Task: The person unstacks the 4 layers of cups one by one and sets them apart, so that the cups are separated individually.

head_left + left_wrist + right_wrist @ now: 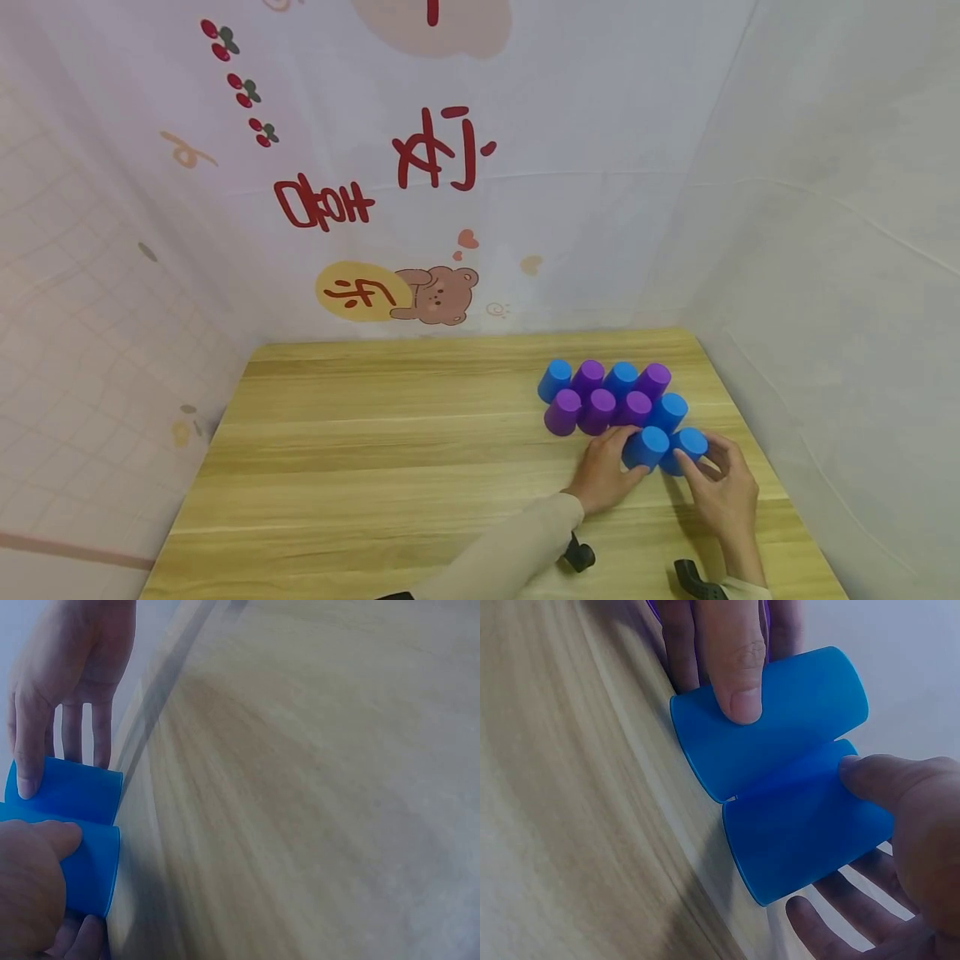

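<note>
Two upside-down blue cups stand side by side at the front of a cup cluster on the table. My left hand [606,473] grips the left blue cup [647,448], thumb on its near side. The right blue cup [686,450] is held between thumb and fingers of my right hand [726,493]. In the right wrist view, the left-hand cup [802,697] and the right-hand cup [802,825] touch near their rims. Behind them, upside-down purple cups [562,412] and blue cups [557,380] form two rows, one blue cup [670,412] ending the nearer row.
The wood-grain table [360,467] extends left of the cups. A white printed curtain [600,183] hangs behind it, with more white cloth [847,275] close on the right. Black straps with curved pieces [579,553] sit at the wrists.
</note>
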A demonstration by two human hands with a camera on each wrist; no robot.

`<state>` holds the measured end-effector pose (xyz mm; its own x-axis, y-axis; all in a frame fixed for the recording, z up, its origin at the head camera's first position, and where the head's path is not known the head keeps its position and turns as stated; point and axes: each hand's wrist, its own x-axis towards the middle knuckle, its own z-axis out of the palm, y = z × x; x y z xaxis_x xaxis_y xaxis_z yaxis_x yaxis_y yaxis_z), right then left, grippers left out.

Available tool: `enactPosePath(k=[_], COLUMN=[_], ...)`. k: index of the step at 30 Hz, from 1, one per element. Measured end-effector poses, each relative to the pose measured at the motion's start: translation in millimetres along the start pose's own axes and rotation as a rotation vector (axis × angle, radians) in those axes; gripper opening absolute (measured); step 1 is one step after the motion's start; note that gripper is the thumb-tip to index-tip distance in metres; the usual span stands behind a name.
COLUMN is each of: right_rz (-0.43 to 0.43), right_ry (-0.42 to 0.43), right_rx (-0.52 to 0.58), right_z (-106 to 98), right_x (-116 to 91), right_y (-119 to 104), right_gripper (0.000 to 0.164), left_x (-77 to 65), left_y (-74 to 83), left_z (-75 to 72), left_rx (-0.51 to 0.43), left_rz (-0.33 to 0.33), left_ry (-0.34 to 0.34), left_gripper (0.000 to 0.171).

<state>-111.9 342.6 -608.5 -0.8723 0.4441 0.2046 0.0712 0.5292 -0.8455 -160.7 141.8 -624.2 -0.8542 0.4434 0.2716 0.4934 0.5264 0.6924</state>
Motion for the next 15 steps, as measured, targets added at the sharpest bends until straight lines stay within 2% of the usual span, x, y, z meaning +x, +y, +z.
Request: enactPosePath(k=[7, 12, 15], right_rz=[0.036, 0.086, 0.089], right_ry=[-0.016, -0.034, -0.007], right_rx=[0.013, -0.014, -0.030], right_z=[1.2, -7.0, -13.5], right_x=[3.7, 0.0, -2.8], right_y=[4.0, 3.8, -1.8], right_gripper=[0.065, 0.079, 0.079], left_x=[-4.2, -16.9, -25.3], left_y=[-3.2, -2.8, -0.8], left_z=[0.2, -1.8, -7.8], left_rx=[-0.027, -0.066, -0.085], left_rz=[-0.039, -0.059, -0.048], left_ry=[0.003, -0.024, -0.039], left_gripper=[0.064, 0.069, 0.070])
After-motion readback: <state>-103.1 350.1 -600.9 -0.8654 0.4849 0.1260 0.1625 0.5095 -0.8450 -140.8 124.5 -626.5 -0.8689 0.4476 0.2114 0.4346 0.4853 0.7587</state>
